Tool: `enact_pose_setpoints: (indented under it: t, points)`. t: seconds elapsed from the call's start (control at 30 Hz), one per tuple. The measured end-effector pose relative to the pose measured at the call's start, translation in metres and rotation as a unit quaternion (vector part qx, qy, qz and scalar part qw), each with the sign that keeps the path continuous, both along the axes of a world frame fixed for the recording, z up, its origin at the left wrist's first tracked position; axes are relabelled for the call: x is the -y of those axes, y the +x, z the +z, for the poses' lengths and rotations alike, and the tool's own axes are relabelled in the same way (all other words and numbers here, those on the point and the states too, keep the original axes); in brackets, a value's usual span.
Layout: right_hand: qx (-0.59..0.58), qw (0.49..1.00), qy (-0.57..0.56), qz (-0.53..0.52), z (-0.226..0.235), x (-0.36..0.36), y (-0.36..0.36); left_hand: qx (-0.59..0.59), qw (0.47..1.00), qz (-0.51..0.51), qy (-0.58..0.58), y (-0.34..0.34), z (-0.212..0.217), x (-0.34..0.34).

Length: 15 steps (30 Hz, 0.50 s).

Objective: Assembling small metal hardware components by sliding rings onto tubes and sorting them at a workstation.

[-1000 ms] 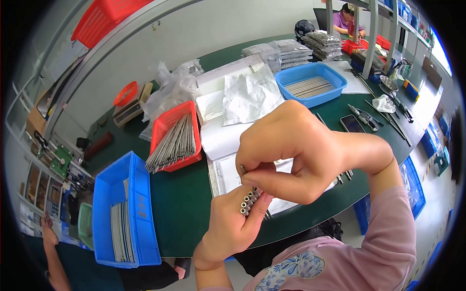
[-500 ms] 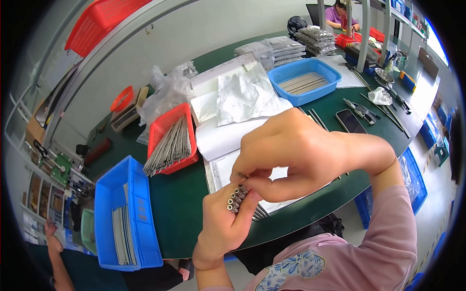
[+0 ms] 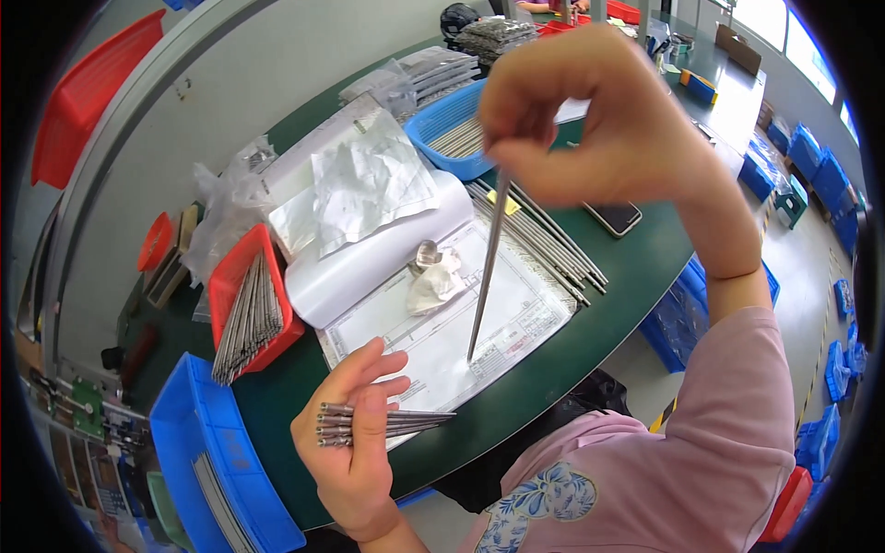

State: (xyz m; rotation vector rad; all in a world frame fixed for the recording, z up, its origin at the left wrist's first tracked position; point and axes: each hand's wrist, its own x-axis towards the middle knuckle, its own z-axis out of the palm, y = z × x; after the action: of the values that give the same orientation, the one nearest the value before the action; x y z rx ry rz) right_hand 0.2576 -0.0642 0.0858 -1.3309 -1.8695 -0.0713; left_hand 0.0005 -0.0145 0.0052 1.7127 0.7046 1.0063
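Observation:
My left hand (image 3: pixel 355 442) holds a bundle of several thin metal rods (image 3: pixel 383 426) flat across its palm, thumb pressed over them, low over the table's near edge. My right hand (image 3: pixel 590 115) is raised high and pinches one long metal rod (image 3: pixel 487 267) by its top end, so the rod hangs nearly upright with its tip above a white drawing sheet (image 3: pixel 452 323). On that sheet lies a small crumpled white cloth (image 3: pixel 431 288) beside a small clear glass piece (image 3: pixel 426 254).
A red tray (image 3: pixel 235 286) of metal rods stands left of the sheet, a blue bin (image 3: pixel 198 461) at lower left, another blue tray (image 3: pixel 438 129) of rods at the back. Loose rods (image 3: pixel 553 244), a phone (image 3: pixel 613 217) and plastic bags (image 3: pixel 369 184) lie on the green table (image 3: pixel 590 313).
My right hand has pulled one rod out of the bundle and lifted it high. My left hand has tipped the bundle from end-on to lying flat.

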Motion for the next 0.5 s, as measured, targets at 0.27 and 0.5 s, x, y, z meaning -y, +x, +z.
enact_pose_setpoints:
  t: [0.27, 0.5]
  points:
    - [0.104, 0.947, 0.192, -0.237, -0.032, 0.024, 0.069, -0.053, 0.996, 0.017, 0.065, -0.004, -0.003, -0.005]
    - [0.055, 0.893, 0.166, -0.415, -0.172, 0.071, 0.072, -0.051, 0.99, 0.025, 0.13, -0.006, -0.003, 0.003]
